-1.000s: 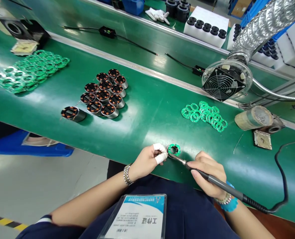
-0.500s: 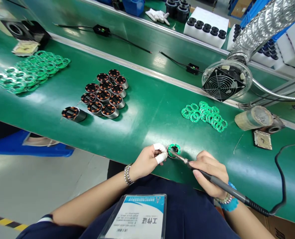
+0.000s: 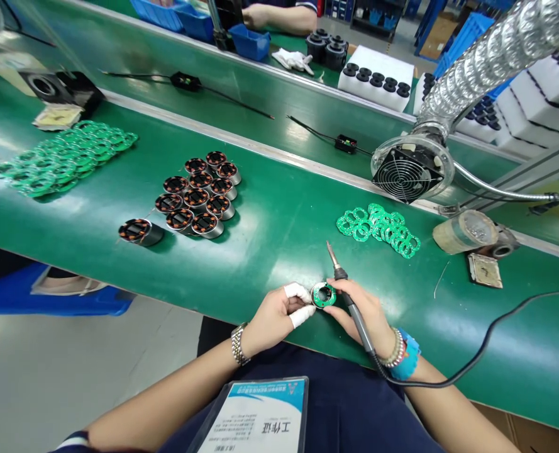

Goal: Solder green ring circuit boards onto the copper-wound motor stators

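Observation:
A ring-shaped green circuit board (image 3: 324,294) sits on top of a small round metal motor part near the bench's front edge. White covers wrap the thumb and a finger of my left hand (image 3: 282,311), which pinches the part from its left side. My right hand (image 3: 361,308) carries a soldering iron (image 3: 356,314), its metal tip pointing up and away from the board. The thumb and a fingertip of that same hand also touch the right side of the motor part. Inside the ring, the centre looks dark.
Copper-wound motor parts (image 3: 197,198) stand grouped left of centre, one apart (image 3: 140,232). Green ring boards lie in a left stack (image 3: 66,157) and a right pile (image 3: 378,229). A fume fan (image 3: 407,176) hangs behind. At right are a jar (image 3: 465,231) and sponge (image 3: 485,270). Another person's arm (image 3: 283,17) shows beyond.
The soldering iron's tip has left the board and swung up to point away. My right hand has moved left, its fingers now touching the motor part. My left hand keeps its pinch.

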Tool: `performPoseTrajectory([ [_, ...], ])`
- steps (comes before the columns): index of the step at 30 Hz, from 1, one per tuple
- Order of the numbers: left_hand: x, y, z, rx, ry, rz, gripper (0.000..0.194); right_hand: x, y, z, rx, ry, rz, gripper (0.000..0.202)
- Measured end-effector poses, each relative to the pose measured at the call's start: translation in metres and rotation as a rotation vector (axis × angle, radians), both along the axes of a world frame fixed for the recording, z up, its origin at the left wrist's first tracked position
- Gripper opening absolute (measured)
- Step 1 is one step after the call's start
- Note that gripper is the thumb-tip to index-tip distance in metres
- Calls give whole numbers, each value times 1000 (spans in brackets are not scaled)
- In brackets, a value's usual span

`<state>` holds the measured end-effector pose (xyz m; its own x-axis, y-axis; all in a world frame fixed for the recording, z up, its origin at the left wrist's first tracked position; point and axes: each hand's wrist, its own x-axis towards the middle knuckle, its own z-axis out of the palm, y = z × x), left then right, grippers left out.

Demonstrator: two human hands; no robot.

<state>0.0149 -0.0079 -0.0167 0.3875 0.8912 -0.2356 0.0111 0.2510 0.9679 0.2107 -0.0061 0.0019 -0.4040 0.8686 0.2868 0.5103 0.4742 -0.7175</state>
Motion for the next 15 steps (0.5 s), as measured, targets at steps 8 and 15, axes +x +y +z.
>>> performPoseTrajectory([
  [8, -1, -5, -9, 190, 116, -1, 8, 0, 1, 0, 6, 36, 46, 36],
  [15, -11, -4, -7, 1091, 618, -15, 24, 0, 0, 0, -19, 13, 13, 34],
])
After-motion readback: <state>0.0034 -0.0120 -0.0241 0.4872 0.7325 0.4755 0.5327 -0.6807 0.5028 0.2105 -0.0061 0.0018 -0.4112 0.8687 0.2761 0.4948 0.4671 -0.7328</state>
